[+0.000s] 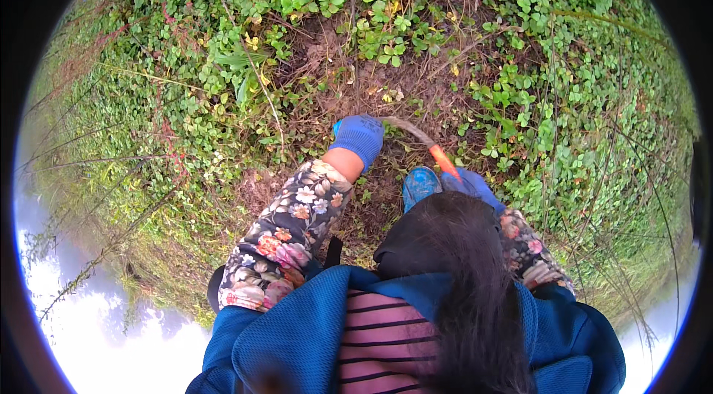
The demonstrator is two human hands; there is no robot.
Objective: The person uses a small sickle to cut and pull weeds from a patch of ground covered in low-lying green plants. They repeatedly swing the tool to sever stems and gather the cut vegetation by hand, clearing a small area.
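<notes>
My right hand, in a blue work glove, grips a sickle by its orange handle. The curved, soil-dulled blade arcs up and leftwards, its far end beside my left hand. That hand wears a matching blue glove with dark print on its back. Its fingers curl down towards the low plants and are hidden, so whether they hold anything does not show. Under and ahead of both hands is reddish-brown soil strewn with dry stems. A thin upright stem stands just beyond my left hand.
Dense leafy ground cover surrounds the soil patch. A dry twig slants at the left, and thin stalks rise at the right. A blue shoe is planted beside my right hand. Long dark hair hangs across the lower view.
</notes>
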